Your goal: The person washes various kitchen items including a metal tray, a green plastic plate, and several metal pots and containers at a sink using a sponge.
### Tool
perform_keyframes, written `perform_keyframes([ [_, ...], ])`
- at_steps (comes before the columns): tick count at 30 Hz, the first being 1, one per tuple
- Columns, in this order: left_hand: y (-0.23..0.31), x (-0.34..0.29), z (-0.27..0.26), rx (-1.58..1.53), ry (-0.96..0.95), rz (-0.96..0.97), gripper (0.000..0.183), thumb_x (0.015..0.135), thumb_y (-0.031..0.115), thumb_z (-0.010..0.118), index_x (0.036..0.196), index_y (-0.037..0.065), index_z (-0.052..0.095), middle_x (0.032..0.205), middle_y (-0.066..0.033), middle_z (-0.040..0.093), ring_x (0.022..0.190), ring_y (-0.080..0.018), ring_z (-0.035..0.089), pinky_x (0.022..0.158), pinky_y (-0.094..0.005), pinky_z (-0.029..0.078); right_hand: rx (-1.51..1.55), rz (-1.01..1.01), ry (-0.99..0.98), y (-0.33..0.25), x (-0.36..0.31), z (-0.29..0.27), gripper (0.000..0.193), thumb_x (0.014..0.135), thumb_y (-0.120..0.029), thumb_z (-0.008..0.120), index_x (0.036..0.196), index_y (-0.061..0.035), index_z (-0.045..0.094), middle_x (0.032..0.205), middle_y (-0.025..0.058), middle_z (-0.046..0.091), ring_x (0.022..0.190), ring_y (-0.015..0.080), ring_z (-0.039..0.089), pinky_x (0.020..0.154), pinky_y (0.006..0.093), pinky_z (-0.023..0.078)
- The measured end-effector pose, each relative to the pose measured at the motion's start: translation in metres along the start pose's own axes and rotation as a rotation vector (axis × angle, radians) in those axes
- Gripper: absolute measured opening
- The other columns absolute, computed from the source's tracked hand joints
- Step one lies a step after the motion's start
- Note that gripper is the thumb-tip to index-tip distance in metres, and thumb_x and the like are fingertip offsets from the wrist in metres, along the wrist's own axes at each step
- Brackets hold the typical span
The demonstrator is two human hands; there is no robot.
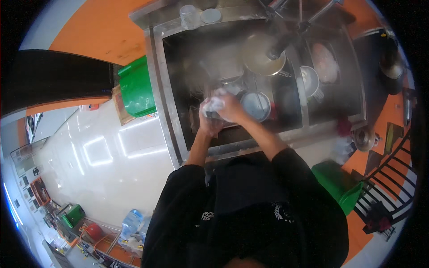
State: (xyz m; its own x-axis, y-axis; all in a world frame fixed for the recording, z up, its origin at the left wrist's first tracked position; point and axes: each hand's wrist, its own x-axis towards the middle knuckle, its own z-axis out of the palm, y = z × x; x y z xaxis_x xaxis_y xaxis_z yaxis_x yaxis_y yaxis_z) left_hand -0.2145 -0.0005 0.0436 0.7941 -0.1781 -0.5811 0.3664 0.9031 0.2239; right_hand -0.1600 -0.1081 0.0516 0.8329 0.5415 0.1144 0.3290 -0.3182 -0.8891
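Both hands meet over the left basin of a steel sink (165,96). My right hand (231,109) is closed around a white foamy wad (214,104), perhaps a sponge or cloth; its kind is unclear. Under it my left hand (207,123) is closed, and a small dark patch shows between the two hands. What the left hand grips is mostly covered by the right hand and the foam. Just right of my right hand sits a round metal pot (255,107). Behind the hands a clear-looking container (232,82) lies in the basin.
A large pan (261,56) stands at the basin's back right beneath a dark spray tap (279,47). The right basin holds a white-lined pot (309,81). A jar (189,17) and round lid (211,16) sit on the back ledge. Green bins (136,89) flank the sink.
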Motion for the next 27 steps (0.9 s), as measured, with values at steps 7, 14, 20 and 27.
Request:
perform_keyframes([
  [7, -0.006, -0.003, -0.026, 0.175, 0.04, -0.149, 0.03, 0.08, 0.035, 0.056, 0.095, 0.01, 0.054, 0.081, -0.0086, 0.058, 0.071, -0.0221, 0.057, 0.063, -0.0357, 0.045, 0.125, 0.409, 0.288, 0.016, 0.052, -0.022, 0.02, 0.068, -0.013, 0.069, 0.084, -0.003, 0.064, 0.079, 0.0176, 0.063, 0.077, 0.0352, 0.06, 0.072, 0.0402, 0.046],
  [14, -0.004, -0.01, -0.039, 0.283, -0.114, -0.076, 0.05, 0.073, 0.038, 0.054, 0.109, 0.003, 0.052, 0.096, -0.0115, 0.058, 0.083, -0.025, 0.056, 0.073, -0.0374, 0.044, -0.132, 0.0, 0.317, 0.006, 0.034, -0.01, 0.023, 0.068, -0.014, 0.069, 0.086, -0.002, 0.062, 0.087, 0.0198, 0.058, 0.082, 0.0362, 0.057, 0.074, 0.0416, 0.045],
  [20, 0.0, -0.012, -0.029, 0.077, -0.25, -0.114, 0.055, 0.069, 0.035, 0.052, 0.112, 0.001, 0.051, 0.1, -0.016, 0.057, 0.091, -0.029, 0.056, 0.077, -0.0417, 0.044, -0.152, 0.227, 0.101, 0.059, 0.023, -0.024, 0.032, 0.069, -0.013, 0.064, 0.097, 0.0004, 0.06, 0.098, 0.0237, 0.059, 0.091, 0.0398, 0.057, 0.079, 0.0438, 0.045],
  [27, 0.013, 0.004, -0.031, 0.2, -0.087, -0.025, 0.055, 0.067, 0.028, 0.051, 0.115, 0.001, 0.05, 0.106, -0.0148, 0.057, 0.1, -0.0306, 0.055, 0.089, -0.0461, 0.042, -0.32, 0.319, -0.058, 0.009, -0.044, 0.016, 0.03, 0.071, -0.015, 0.063, 0.096, 0.001, 0.058, 0.096, 0.0201, 0.056, 0.098, 0.0365, 0.052, 0.085, 0.046, 0.043],
])
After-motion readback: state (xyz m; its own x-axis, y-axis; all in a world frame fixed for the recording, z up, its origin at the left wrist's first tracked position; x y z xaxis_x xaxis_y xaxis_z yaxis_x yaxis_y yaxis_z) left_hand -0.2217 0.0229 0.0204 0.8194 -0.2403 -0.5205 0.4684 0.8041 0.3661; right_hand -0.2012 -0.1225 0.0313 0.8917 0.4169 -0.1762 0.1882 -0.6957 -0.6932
